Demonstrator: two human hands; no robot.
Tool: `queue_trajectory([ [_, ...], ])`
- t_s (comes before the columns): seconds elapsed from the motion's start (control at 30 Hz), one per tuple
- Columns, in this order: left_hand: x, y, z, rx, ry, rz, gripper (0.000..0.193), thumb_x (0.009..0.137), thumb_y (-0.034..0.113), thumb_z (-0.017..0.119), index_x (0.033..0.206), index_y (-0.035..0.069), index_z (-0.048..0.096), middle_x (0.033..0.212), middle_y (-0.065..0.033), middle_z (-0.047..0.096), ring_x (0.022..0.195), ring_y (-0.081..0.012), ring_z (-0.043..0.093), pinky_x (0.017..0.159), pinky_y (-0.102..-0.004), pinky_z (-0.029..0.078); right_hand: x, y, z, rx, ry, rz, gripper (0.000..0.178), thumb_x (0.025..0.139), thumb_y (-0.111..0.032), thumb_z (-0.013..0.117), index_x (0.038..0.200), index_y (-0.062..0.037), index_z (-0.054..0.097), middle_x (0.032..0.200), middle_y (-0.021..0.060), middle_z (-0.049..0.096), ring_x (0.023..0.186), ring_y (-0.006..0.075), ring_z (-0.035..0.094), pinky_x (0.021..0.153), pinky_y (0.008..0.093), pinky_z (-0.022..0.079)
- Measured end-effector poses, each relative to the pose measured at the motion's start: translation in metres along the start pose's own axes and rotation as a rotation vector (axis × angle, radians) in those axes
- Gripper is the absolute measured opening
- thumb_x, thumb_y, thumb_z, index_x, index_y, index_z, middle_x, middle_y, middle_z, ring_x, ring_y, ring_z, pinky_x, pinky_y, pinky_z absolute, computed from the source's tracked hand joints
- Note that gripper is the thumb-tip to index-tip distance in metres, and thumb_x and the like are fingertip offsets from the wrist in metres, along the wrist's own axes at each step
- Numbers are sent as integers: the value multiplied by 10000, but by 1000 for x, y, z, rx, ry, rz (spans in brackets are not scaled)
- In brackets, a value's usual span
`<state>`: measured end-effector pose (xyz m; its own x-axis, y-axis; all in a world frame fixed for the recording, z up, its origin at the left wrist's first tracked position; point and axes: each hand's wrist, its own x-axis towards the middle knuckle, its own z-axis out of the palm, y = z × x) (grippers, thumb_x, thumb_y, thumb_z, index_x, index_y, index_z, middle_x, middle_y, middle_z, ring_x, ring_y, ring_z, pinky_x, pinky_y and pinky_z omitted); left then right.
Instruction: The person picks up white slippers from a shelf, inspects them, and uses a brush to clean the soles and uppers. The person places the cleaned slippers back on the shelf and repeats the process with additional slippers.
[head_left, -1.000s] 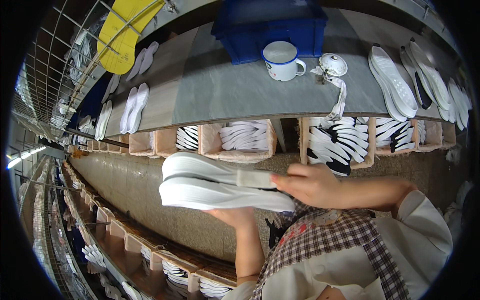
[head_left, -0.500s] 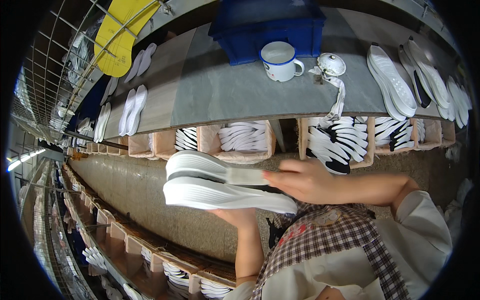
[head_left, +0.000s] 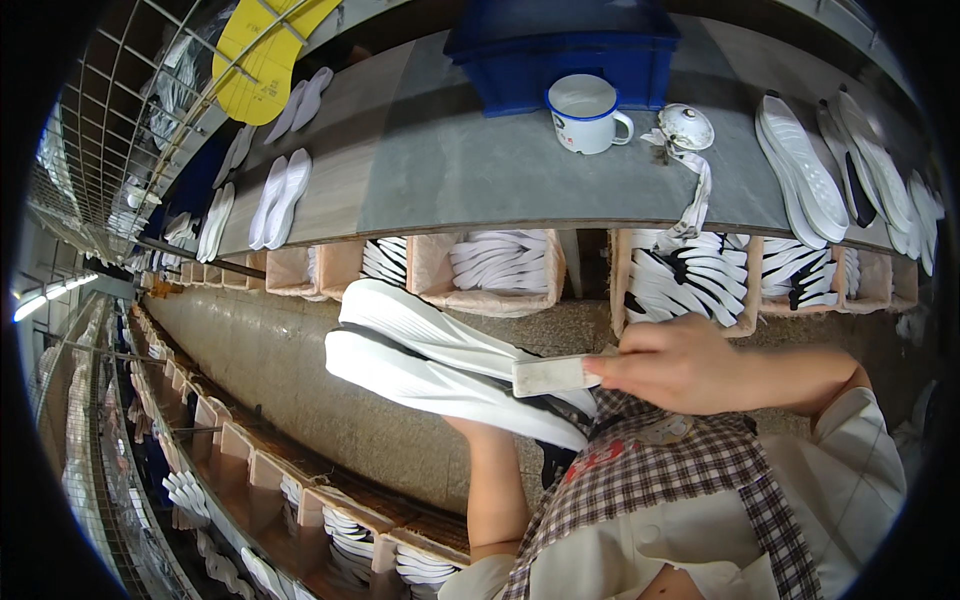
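Two white shoe soles (head_left: 415,385) with ridged sidewalls and dark edging lie one against the other in front of my body. From beneath, my left hand (head_left: 474,428) grips the pair; its fingers are mostly hidden behind them. My right hand (head_left: 665,368) is closed on a small off-white rectangular block (head_left: 553,376), which overlaps the sidewalls near the soles' right-hand ends. Whether the block is pressed against them or just above, I cannot tell.
A grey bench (head_left: 440,190) ahead holds a blue crate (head_left: 560,55), an enamel mug (head_left: 583,125), a lid with a cloth strip (head_left: 687,127) and several white soles (head_left: 805,175). Lined boxes (head_left: 500,265) of soles stand below. More boxes line the lower left, beside a wire rack (head_left: 90,110).
My right hand has moved the block rightward along the soles. The pair now tilts more, its right ends lower. Bench things sit slightly farther right in the view.
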<state>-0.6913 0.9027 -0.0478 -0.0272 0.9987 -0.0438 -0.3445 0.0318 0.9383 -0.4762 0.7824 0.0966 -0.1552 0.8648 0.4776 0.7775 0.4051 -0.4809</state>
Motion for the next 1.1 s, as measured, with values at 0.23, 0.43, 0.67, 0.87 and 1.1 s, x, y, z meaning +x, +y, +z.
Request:
queue_trajectory([
  [0.23, -4, 13, 21, 286, -97, 357, 509, 947, 269, 478, 1324, -39, 330, 1204, -210, 514, 1014, -258, 603, 808, -317, 555, -11, 7, 17, -60, -205, 215, 340, 839, -174, 572, 1174, -212, 616, 706, 24, 515, 518, 182, 545, 416, 302, 432],
  [0.43, -6, -30, -10, 380, -388, 326, 591, 947, 364, 476, 1371, 1, 280, 1363, -226, 380, 1193, -295, 477, 1018, -385, 428, 4, 31, 41, -3, 161, 47, 303, 814, -186, 680, 1116, -157, 669, 729, 3, 554, 482, 132, 519, 390, 275, 411],
  [0.67, 6, -45, -12, -818, -504, -489, 337, 933, 343, 493, 1101, 53, 535, 886, -86, 577, 809, -247, 619, 693, -368, 544, 28, 159, 33, 643, 26, 766, 296, 913, -234, 583, 1064, 20, 550, 867, 40, 613, 725, 100, 538, 627, 254, 450],
  [0.87, -10, -30, 7, -450, 55, -582, 310, 925, 350, 501, 1049, 72, 564, 888, -79, 597, 689, -269, 631, 581, -350, 551, 19, 228, 42, 220, -26, 747, 206, 859, -225, 594, 979, -63, 631, 873, 117, 646, 754, 253, 604, 690, 384, 475],
  [1.1, -23, -23, 11, -790, -517, -467, 374, 949, 346, 459, 1210, 78, 480, 1072, -128, 568, 833, -244, 599, 712, -339, 542, 9, 253, -11, -542, -174, 942, 283, 911, -328, 491, 1030, -107, 621, 1023, 133, 651, 985, 315, 612, 809, 439, 489],
])
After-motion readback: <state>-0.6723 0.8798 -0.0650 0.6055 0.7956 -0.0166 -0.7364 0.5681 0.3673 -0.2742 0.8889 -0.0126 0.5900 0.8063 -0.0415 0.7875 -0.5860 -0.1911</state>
